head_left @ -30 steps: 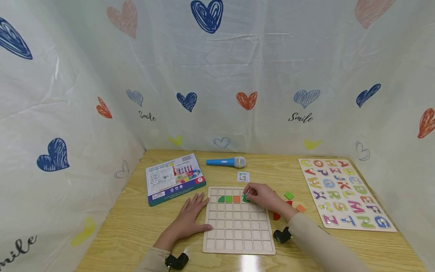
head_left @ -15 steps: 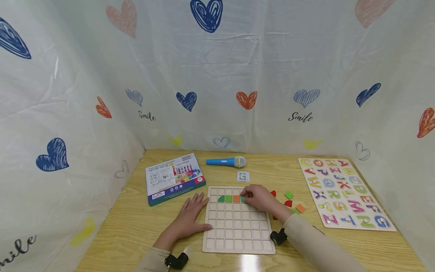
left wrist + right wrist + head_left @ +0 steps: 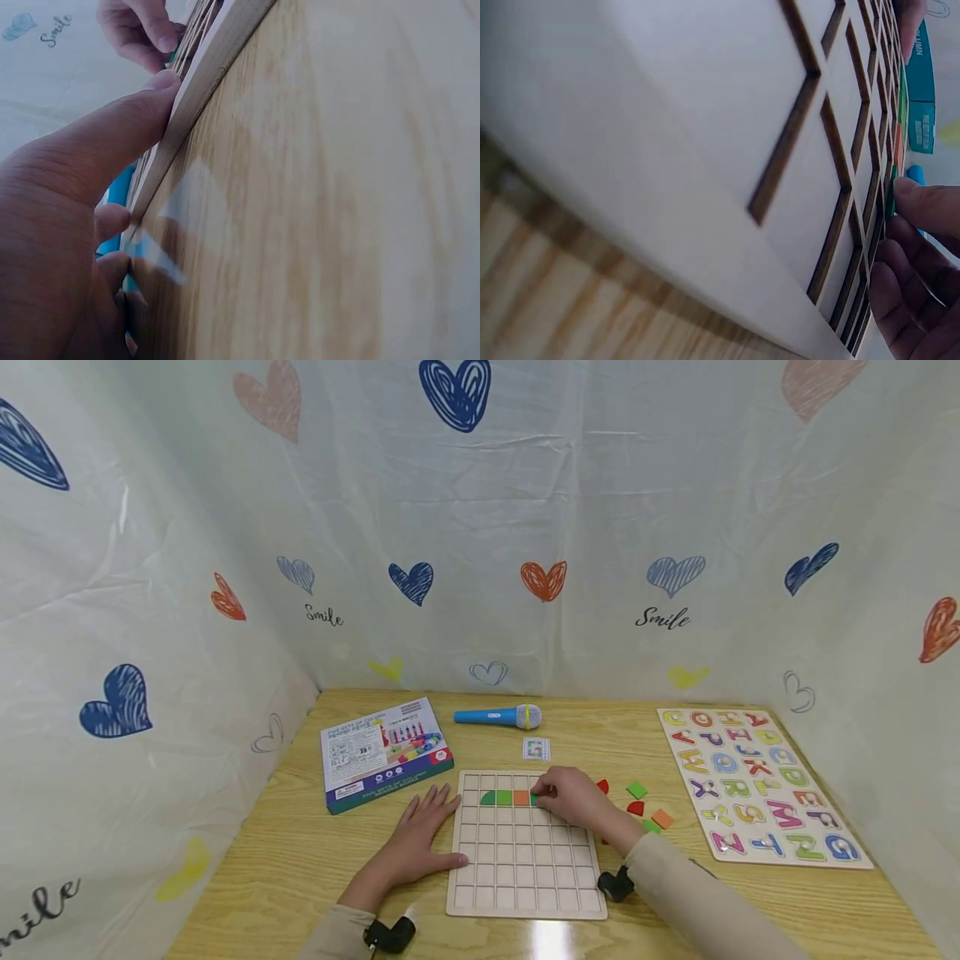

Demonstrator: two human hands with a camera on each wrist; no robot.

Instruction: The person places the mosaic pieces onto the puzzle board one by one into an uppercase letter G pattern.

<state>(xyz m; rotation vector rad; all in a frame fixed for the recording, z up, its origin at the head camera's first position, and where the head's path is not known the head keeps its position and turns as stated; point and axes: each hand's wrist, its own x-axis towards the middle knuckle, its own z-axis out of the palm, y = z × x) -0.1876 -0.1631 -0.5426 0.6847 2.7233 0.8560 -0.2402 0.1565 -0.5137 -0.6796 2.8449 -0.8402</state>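
A wooden grid board (image 3: 527, 865) lies on the table. In its second row sit a dark green quarter-round piece (image 3: 489, 798), a light green square (image 3: 505, 798) and an orange square (image 3: 521, 798). Right of the orange one, my right hand (image 3: 576, 798) pinches another dark green piece (image 3: 891, 193) at its square; the fingers hide most of its shape. My left hand (image 3: 417, 845) lies with spread fingers at the board's left side. Its thumb touches the board's edge in the left wrist view, where that hand (image 3: 67, 180) fills the left.
Loose red, green and orange pieces lie right of the board, among them an orange square (image 3: 662, 818) and a green one (image 3: 637, 790). A small card (image 3: 536, 749) and a blue toy microphone (image 3: 495, 717) lie behind, a box (image 3: 386, 756) left, an alphabet board (image 3: 761, 789) right.
My right hand has moved slightly left with the dark green piece, bringing it up against the orange square; over the last half second it barely moves. My left hand stays in place.
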